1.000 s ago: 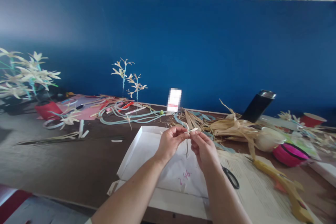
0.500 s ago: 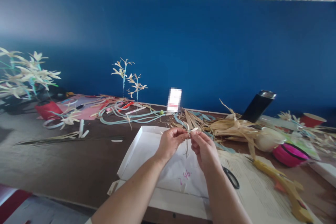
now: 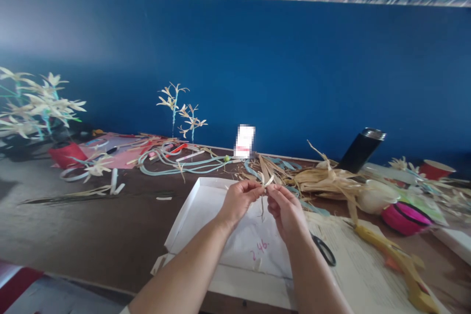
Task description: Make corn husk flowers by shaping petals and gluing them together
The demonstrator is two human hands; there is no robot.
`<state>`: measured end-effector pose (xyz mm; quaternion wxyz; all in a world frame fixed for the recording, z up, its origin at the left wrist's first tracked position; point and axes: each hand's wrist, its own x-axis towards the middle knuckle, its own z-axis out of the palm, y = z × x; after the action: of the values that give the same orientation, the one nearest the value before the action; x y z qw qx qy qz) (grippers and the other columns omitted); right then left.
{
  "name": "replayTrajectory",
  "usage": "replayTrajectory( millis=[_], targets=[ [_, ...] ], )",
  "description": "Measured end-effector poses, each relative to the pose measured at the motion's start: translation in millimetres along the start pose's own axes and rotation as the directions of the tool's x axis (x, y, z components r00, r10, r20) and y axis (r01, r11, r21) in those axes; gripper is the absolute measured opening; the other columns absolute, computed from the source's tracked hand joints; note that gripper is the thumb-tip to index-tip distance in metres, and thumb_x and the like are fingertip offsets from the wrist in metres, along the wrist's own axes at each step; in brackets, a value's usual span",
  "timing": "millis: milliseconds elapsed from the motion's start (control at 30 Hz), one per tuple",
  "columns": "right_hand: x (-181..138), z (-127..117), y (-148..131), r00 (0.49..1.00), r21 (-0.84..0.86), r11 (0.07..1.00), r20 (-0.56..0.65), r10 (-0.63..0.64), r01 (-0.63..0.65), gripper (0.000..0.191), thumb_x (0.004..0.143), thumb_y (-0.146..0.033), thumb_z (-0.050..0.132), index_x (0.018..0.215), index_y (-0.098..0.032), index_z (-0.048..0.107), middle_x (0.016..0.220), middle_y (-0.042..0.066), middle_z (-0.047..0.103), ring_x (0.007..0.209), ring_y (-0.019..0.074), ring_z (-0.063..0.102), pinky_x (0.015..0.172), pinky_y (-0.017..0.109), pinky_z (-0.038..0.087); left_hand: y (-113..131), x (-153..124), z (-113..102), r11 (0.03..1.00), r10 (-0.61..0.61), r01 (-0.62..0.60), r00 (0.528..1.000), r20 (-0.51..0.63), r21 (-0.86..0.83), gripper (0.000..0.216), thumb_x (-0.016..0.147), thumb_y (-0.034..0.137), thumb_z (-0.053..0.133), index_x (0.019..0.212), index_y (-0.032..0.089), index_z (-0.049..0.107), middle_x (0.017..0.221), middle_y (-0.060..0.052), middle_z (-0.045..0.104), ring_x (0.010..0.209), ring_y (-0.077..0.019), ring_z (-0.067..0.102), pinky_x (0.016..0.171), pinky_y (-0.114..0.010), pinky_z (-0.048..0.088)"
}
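Note:
Over a white cardboard box lid, my left hand and my right hand meet fingertip to fingertip. Between them they pinch a small husk flower with pale, narrow petals pointing up. Its thin stem hangs down below the fingers. Both hands are closed, thumbs against forefingers; the exact join is hidden by the fingertips. Pink handwriting marks the paper in the lid. Black scissor handles lie partly under my right forearm.
Dried corn husks lie behind my right hand, near a tilted black flask. A yellow glue gun and a pink pouch are at right. Finished flower stems stand at the back; a red pot is left.
The pale petals between my fingers have turned more upright. Both hands stay nearly in place.

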<state>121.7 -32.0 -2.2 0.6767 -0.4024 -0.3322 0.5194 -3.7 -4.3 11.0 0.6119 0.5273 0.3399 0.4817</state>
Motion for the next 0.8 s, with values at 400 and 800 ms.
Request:
replayTrajectory(
  millis=[400,800],
  targets=[
    [-3,-7,-21,0.934,0.009,0.986,-0.321,-0.156,0.168,0.032,0.056,-0.027,0.077,0.083,-0.020,0.063,0.060,-0.005,0.050,0.044,0.0045,0.035,0.036,0.017,0.022,-18,12,-4,0.999,-0.024,0.026,0.997,-0.079,0.025,0.030,0.063,0.040,0.070,0.076,0.014,0.066,0.068,-0.003,0.063,0.058,-0.0093,0.047,0.055,-0.021,0.036],
    [-97,-189,-117,0.653,-0.829,0.339,-0.560,-0.510,-0.446,0.014,0.060,-0.040,0.070,0.061,-0.026,0.068,0.066,0.010,0.064,0.060,0.0247,0.056,0.056,0.038,0.037,-21,10,0,1.000,-0.002,0.002,1.000,0.008,-0.031,0.032,0.060,0.040,0.072,0.076,0.013,0.066,0.070,-0.004,0.064,0.056,-0.0089,0.047,0.056,-0.022,0.036]
  ],
)
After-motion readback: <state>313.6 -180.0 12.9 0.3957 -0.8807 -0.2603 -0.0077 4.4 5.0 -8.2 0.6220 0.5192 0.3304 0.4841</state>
